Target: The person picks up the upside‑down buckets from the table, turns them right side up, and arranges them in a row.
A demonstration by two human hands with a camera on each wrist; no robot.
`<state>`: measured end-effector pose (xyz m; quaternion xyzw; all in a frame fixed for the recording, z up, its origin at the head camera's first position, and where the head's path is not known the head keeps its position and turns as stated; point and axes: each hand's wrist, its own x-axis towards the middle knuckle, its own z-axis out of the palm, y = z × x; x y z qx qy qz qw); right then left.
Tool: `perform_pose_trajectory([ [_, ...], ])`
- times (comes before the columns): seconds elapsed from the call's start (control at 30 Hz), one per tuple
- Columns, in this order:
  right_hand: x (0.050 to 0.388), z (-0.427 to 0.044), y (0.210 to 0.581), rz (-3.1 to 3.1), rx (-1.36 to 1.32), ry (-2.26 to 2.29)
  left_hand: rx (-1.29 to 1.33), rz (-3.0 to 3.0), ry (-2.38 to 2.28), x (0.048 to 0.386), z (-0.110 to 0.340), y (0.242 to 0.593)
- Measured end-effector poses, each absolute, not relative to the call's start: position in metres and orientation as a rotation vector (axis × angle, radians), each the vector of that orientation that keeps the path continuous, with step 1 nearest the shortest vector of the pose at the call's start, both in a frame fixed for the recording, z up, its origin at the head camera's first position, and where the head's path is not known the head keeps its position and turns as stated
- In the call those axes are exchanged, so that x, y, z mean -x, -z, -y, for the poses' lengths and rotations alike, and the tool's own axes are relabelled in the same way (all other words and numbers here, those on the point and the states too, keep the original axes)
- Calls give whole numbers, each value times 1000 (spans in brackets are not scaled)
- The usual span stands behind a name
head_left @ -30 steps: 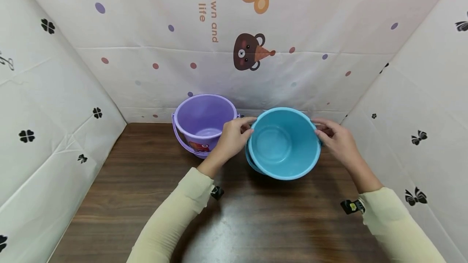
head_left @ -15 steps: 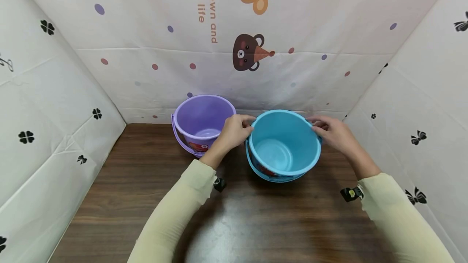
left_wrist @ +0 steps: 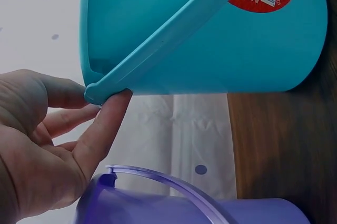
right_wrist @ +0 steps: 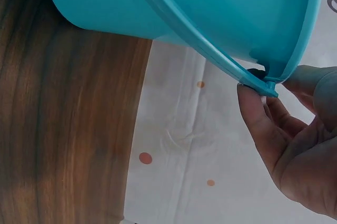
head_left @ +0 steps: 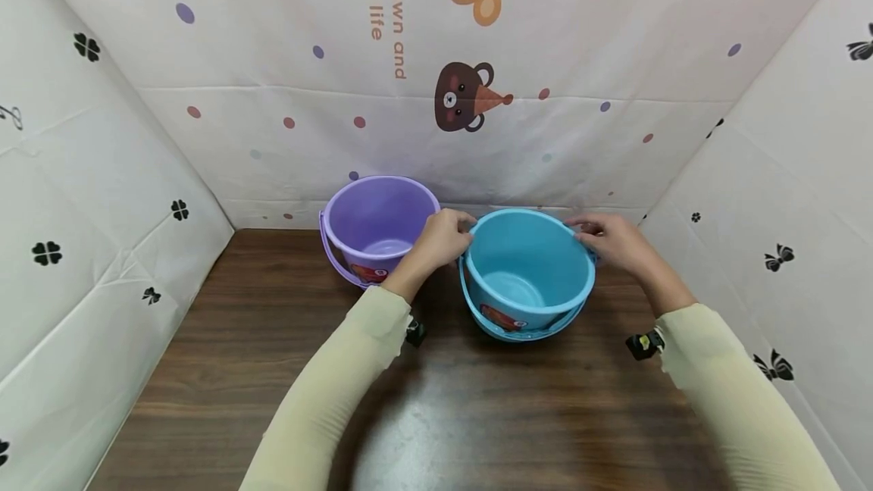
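A turquoise bucket (head_left: 539, 248) stands on the table between the two hands, its handle lowered across the front. My left hand (head_left: 442, 239) pinches the left end of that handle beside the rim; the left wrist view shows thumb and fingers at the handle joint (left_wrist: 97, 91). On the opposite side, my right hand (head_left: 609, 239) pinches the right handle joint (right_wrist: 269, 86) at the rim, as the right wrist view shows. A red label (head_left: 501, 317) is on the bucket's front. A purple bucket (head_left: 361, 211) stands to the left, partly behind my left hand.
Both buckets stand near the back of a dark wooden table (head_left: 273, 370). A printed cloth wall (head_left: 273, 165) rises behind them. White patterned sheets flank the left side (head_left: 102, 195) and the right side (head_left: 743, 211).
The turquoise bucket has tipped so that its front wall, label and lowered handle show more, and its rim has settled slightly. Both hands have moved with it. The purple bucket has not moved.
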<state>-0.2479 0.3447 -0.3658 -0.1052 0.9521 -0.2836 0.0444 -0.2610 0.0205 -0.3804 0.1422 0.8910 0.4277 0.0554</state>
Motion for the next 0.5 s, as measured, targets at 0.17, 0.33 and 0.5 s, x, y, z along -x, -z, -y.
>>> perform_pose_trajectory([
  [0.17,251,-345,369,-2898,285,884,-458,-2711,-1283,264,-21,383],
  [0.33,245,-348,375,-2931,327,918,-546,-2724,-1266,261,-18,387],
  [0.5,226,-352,384,-2943,352,1035,-665,-2727,-1206,251,-11,390],
])
